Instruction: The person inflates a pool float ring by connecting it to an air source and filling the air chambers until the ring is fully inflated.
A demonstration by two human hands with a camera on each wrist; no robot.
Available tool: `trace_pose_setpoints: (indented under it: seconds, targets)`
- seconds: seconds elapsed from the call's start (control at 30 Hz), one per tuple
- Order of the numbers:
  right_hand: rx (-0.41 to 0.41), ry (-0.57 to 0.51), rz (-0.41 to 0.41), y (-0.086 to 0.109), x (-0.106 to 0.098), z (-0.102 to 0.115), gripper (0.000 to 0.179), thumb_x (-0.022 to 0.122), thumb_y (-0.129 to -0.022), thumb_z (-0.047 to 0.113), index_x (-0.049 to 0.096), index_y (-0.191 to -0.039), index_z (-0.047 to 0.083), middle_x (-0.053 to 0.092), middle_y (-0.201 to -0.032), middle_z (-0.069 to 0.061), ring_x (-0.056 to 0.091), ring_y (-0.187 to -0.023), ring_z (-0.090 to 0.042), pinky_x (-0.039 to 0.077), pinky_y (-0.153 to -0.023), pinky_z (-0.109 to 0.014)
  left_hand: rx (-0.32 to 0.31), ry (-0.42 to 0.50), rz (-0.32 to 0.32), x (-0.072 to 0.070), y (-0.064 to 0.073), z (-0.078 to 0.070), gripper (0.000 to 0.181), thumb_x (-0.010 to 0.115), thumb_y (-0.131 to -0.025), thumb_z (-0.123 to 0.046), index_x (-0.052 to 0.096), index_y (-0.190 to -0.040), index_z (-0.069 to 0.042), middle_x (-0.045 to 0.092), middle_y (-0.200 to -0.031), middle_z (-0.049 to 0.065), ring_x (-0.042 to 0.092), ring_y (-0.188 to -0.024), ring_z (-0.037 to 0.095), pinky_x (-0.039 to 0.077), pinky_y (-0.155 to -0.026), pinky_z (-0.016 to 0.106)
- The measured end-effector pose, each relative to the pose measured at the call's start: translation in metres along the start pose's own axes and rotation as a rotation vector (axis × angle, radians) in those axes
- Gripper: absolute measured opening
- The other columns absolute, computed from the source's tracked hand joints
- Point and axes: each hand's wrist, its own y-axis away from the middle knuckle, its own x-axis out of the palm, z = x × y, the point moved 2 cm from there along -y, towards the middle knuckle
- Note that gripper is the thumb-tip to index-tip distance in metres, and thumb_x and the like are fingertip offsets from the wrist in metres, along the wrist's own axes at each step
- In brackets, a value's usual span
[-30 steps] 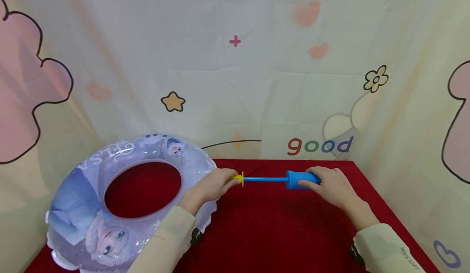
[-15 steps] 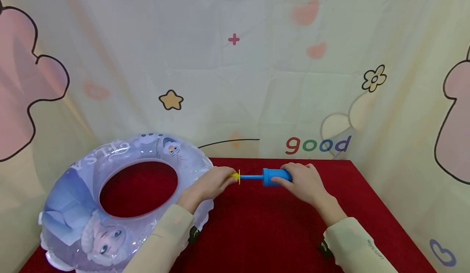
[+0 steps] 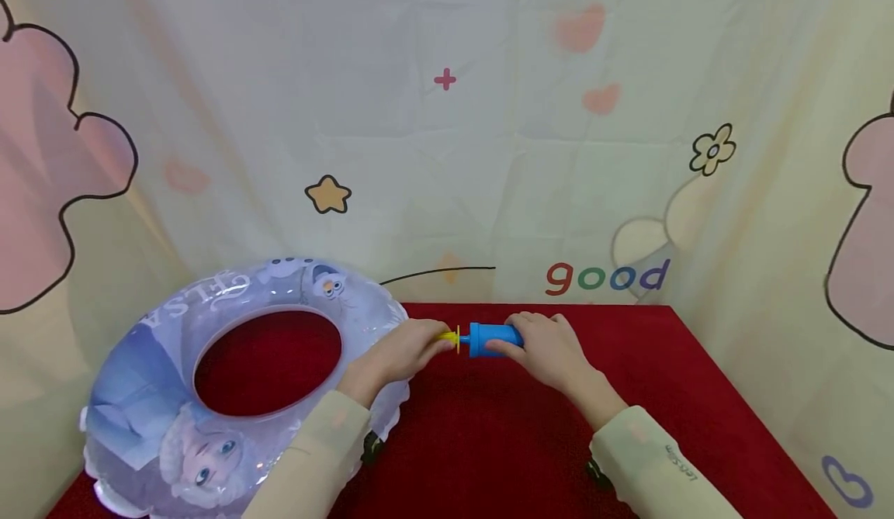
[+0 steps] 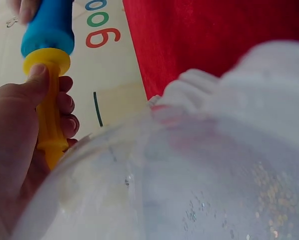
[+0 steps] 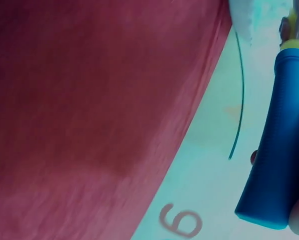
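A blue hand pump (image 3: 489, 340) with a yellow end piece (image 4: 50, 110) lies level between my two hands. My left hand (image 3: 401, 352) grips the yellow end piece, its thumb along one side and its fingers curled round the other. My right hand (image 3: 555, 354) holds the blue barrel (image 5: 279, 145). Only a short stretch of blue rod shows between barrel and yellow disc in the head view. A pale purple swim ring (image 3: 140, 395), printed with cartoon figures, sits under and beside my left forearm. Whether the yellow piece connects to the ring is hidden.
The ring takes up the left side of a red-covered table (image 3: 489, 441). A printed cloth backdrop (image 3: 447, 162) hangs behind the table and along both sides.
My right hand has moved left with the blue barrel, and the exposed rod has shortened to a stub. My left hand has stayed at nearly the same place on the yellow end.
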Motion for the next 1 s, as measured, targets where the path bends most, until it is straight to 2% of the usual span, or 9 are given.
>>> trace_pose_setpoints:
  seconds: [0.17, 0.37, 0.53, 0.8, 1.0]
  targets:
    - [0.012, -0.038, -0.007, 0.014, -0.005, -0.031, 0.055, 0.065, -0.092, 0.064, 0.070, -0.114, 0.014, 0.068, -0.097, 0.002, 0.060, -0.086, -0.016, 0.042, -0.076, -0.040, 0.004, -0.015, 0.002, -0.001, -0.001, -0.001, 0.007, 0.064, -0.103, -0.018, 0.065, -0.100, -0.012, 0.057, -0.083, -0.006, 0.052, -0.075, 0.011, 0.047, -0.073, 0.029]
    - [0.030, -0.069, -0.019, 0.034, -0.015, -0.069, 0.051, 0.068, -0.092, 0.061, 0.071, -0.112, 0.014, 0.067, -0.091, 0.007, 0.059, -0.081, -0.013, 0.042, -0.077, -0.042, -0.020, -0.012, 0.014, -0.001, 0.001, -0.001, 0.008, 0.064, -0.104, -0.022, 0.066, -0.102, -0.014, 0.058, -0.084, -0.008, 0.053, -0.075, 0.011, 0.048, -0.074, 0.027]
    - [0.040, -0.075, -0.024, 0.045, -0.026, -0.090, 0.049, 0.069, -0.092, 0.060, 0.070, -0.112, 0.015, 0.065, -0.089, 0.008, 0.058, -0.080, -0.013, 0.042, -0.078, -0.043, -0.025, 0.003, 0.010, -0.001, 0.001, 0.000, 0.008, 0.065, -0.103, -0.022, 0.066, -0.102, -0.014, 0.058, -0.084, -0.008, 0.053, -0.076, 0.011, 0.048, -0.074, 0.028]
    - [0.040, -0.077, -0.045, 0.051, -0.037, -0.101, 0.050, 0.072, -0.091, 0.057, 0.070, -0.115, 0.013, 0.068, -0.096, 0.003, 0.061, -0.084, -0.018, 0.043, -0.080, -0.047, -0.003, 0.006, 0.004, 0.002, -0.003, 0.001, 0.009, 0.062, -0.105, -0.022, 0.066, -0.101, -0.015, 0.056, -0.081, -0.008, 0.052, -0.074, 0.010, 0.047, -0.073, 0.028]
    - [0.017, -0.029, -0.053, 0.039, -0.035, -0.082, 0.052, 0.073, -0.091, 0.055, 0.070, -0.117, 0.010, 0.069, -0.101, -0.002, 0.062, -0.090, -0.023, 0.042, -0.081, -0.048, 0.000, 0.004, -0.003, 0.001, -0.003, 0.002, 0.008, 0.063, -0.104, -0.018, 0.066, -0.101, -0.011, 0.059, -0.084, -0.005, 0.052, -0.076, 0.011, 0.047, -0.075, 0.029]
